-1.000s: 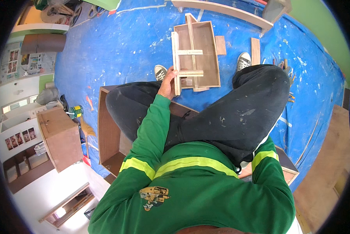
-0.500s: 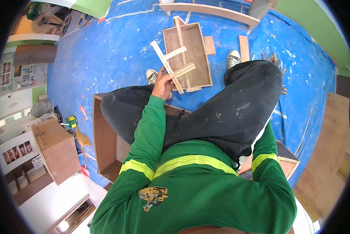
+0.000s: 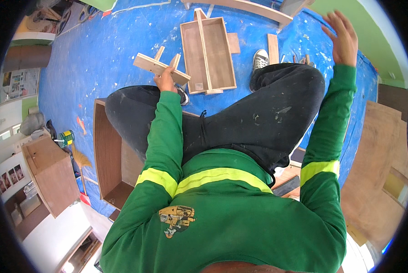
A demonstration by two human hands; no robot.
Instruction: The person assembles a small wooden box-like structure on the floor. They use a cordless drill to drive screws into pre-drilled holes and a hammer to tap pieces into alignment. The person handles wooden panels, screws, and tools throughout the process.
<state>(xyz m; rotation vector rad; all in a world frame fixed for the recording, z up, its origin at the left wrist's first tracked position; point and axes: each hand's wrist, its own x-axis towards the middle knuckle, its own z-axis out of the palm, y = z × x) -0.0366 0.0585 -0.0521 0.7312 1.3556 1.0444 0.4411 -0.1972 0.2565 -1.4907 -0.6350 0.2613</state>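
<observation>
With our left hand we grip the wooden frame near the right end of its flat board; the fingers are closed on the board, and we cannot tell how far they wrap beneath it. Two short crosspieces project on the side away from us, one just ahead of these fingers. To their right, near but apart, sits the divided wooden tray. We hold our right hand raised, fingers extended and slightly spread, well apart from the frame.
</observation>
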